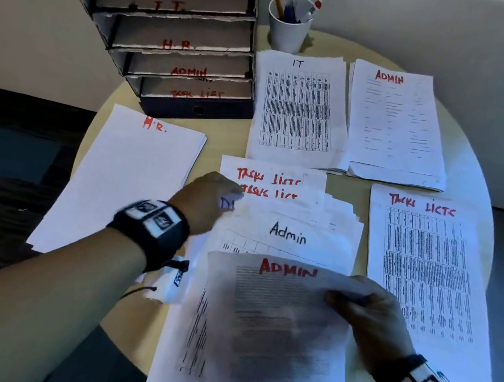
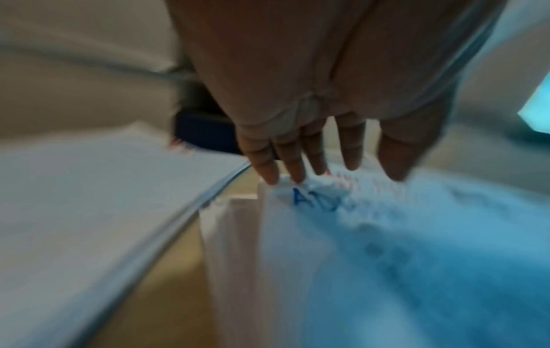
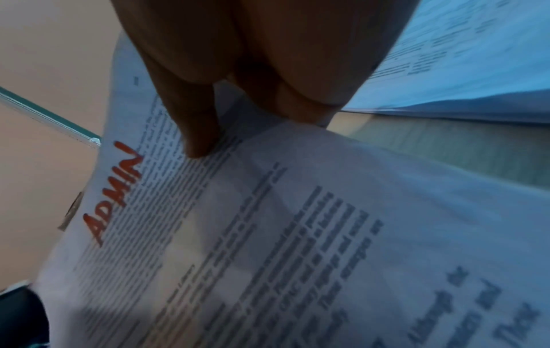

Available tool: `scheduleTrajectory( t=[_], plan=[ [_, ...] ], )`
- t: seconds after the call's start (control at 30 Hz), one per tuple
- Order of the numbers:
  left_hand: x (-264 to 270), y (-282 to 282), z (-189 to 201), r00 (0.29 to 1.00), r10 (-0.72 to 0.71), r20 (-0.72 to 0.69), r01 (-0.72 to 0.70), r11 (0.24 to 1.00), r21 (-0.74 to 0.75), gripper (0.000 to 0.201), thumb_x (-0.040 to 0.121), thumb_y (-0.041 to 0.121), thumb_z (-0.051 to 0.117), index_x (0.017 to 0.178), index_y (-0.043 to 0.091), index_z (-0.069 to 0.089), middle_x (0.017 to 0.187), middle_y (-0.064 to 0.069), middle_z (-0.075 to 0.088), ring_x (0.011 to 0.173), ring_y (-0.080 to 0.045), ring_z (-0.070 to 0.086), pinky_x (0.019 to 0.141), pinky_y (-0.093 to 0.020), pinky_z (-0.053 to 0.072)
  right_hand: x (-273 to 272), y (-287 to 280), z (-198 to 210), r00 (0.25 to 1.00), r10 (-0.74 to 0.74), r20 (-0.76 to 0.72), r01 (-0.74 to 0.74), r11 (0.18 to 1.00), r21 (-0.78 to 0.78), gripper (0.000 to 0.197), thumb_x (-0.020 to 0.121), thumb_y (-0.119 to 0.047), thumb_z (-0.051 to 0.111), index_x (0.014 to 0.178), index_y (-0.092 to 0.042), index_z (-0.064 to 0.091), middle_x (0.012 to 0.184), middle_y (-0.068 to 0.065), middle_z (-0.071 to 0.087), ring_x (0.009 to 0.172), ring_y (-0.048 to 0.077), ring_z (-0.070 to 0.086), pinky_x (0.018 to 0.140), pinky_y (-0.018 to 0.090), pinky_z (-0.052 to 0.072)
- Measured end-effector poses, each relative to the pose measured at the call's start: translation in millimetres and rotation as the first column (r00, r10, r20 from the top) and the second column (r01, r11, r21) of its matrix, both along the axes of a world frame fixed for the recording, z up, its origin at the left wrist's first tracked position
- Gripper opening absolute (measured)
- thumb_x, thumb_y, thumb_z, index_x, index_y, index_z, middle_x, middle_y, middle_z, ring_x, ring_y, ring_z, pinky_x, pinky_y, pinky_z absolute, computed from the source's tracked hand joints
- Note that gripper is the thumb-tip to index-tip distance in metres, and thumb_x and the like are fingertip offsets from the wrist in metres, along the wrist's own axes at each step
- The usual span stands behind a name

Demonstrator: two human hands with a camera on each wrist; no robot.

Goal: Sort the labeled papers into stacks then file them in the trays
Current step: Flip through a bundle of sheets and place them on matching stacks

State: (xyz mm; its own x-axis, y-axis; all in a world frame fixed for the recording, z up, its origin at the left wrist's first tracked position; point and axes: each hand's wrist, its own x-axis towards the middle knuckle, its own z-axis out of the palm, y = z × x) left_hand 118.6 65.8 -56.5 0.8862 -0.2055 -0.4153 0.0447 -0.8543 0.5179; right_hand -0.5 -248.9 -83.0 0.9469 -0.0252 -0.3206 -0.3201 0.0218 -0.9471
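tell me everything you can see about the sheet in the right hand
The ADMIN sheet is white paper with "ADMIN" handwritten in red at its top and dense lines of dark printed text below. The right hand pinches it near its upper right edge, thumb on the printed face. It is lifted and curved above the unsorted pile, whose top page reads "Admin" in dark ink. Its print is motion-blurred.

white papers [image 1: 419, 279], red labels [image 1: 287, 269]
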Motion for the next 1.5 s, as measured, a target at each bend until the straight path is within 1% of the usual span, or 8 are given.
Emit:
scheduleTrajectory(
  t=[0.27, 0.47, 0.6, 0.73, 0.93, 1.13, 1.3, 1.5],
  plan=[
    [2, -12, -22, 0.985, -0.169, -0.040, 0.170, 0.891, 0.421, 0.066, 0.078, 0.043, 0.073, 0.135, 0.035, 0.041, 0.126, -0.003, 0.045, 0.121, -0.031, 0.041, 0.096, -0.047, 0.036, -7, -8, -9, 0.995, 0.024, -0.098, -0.018, 0.998, 0.056, 0.081, 0.074, 0.016, 0.071, 0.140, -0.023, 0.046, 0.114, 0.009, 0.071, 0.106, 0.027, 0.068, 0.090, 0.045, 0.054],
    [0, -1, -17, 0.975, -0.192, 0.111, 0.147, 0.934, 0.324, 0.022, 0.090, 0.037, 0.060, 0.111, 0.029, 0.061, 0.111, 0.001, 0.058, 0.113, -0.029, 0.046, 0.083, -0.039, 0.039, -7, 0, 3, 0.990, 0.138, 0.028, -0.131, 0.978, -0.160, 0.037, 0.072, 0.000, 0.080, 0.078, -0.036, 0.079, 0.078, -0.008, 0.077, 0.075, 0.006, 0.072, 0.067, 0.017, 0.056],
    [-14, 7, 1, 0.960, -0.167, 0.227, 0.184, 0.981, -0.057, 0.010, 0.098, 0.025, 0.059, 0.100, 0.020, 0.068, 0.093, 0.004, 0.067, 0.086, -0.018, 0.057, 0.073, -0.031, 0.044, -1, 2, 22, 0.937, 0.325, 0.131, -0.261, 0.896, -0.359, 0.032, 0.069, -0.033, 0.086, 0.095, -0.047, 0.073, 0.115, -0.017, 0.068, 0.106, 0.004, 0.065, 0.084, 0.019, 0.053],
    [-40, -7, 37, 0.970, -0.214, 0.116, 0.242, 0.902, -0.357, 0.014, 0.095, 0.026, 0.064, 0.104, 0.021, 0.074, 0.097, 0.011, 0.073, 0.089, -0.004, 0.066, 0.077, -0.020, 0.050, 7, 7, 19, 0.893, 0.409, 0.189, -0.295, 0.848, -0.441, 0.067, 0.069, 0.000, 0.084, 0.108, -0.052, 0.068, 0.137, -0.020, 0.056, 0.121, -0.004, 0.054, 0.096, 0.014, 0.045],
    [-24, 6, 21, 0.950, 0.298, -0.093, -0.306, 0.828, -0.470, 0.015, 0.100, 0.021, 0.057, 0.098, 0.024, 0.071, 0.093, 0.010, 0.074, 0.083, -0.010, 0.066, 0.071, -0.025, 0.047, 8, 7, 17, 0.957, 0.261, 0.130, -0.230, 0.950, -0.213, 0.033, 0.065, -0.009, 0.088, 0.080, -0.037, 0.078, 0.078, -0.005, 0.077, 0.075, 0.003, 0.069, 0.073, 0.023, 0.055],
    [-24, 19, -7, 0.959, 0.253, -0.124, -0.276, 0.934, -0.229, 0.017, 0.097, 0.016, 0.056, 0.098, 0.024, 0.071, 0.097, 0.007, 0.071, 0.089, -0.014, 0.064, 0.074, -0.024, 0.051, -7, -10, 31, 0.920, 0.388, 0.059, -0.377, 0.916, -0.139, 0.028, 0.052, -0.029, 0.090, 0.070, -0.012, 0.077, 0.068, 0.010, 0.072, 0.059, 0.014, 0.065, 0.055, 0.019, 0.048],
    [-64, -3, 4, 0.864, 0.330, -0.379, -0.496, 0.687, -0.531, 0.028, 0.105, 0.019, 0.044, 0.104, 0.015, 0.071, 0.085, 0.014, 0.073, 0.081, -0.005, 0.067, 0.069, -0.015, 0.050, 0, -11, 23, 0.983, 0.174, -0.059, -0.177, 0.983, -0.041, 0.016, 0.056, -0.009, 0.091, 0.059, -0.017, 0.077, 0.070, 0.000, 0.076, 0.063, 0.005, 0.071, 0.061, 0.015, 0.055],
    [-75, 0, -35, 0.977, -0.189, 0.100, 0.166, 0.965, 0.202, 0.079, 0.074, 0.036, 0.080, 0.143, 0.024, 0.042, 0.141, -0.006, 0.047, 0.126, -0.034, 0.048, 0.094, -0.049, 0.048, 3, -2, 31, 0.890, 0.418, -0.181, -0.436, 0.897, -0.076, 0.030, 0.069, 0.019, 0.075, 0.067, -0.011, 0.076, 0.068, 0.003, 0.073, 0.062, 0.009, 0.067, 0.059, 0.018, 0.050]
  ],
)
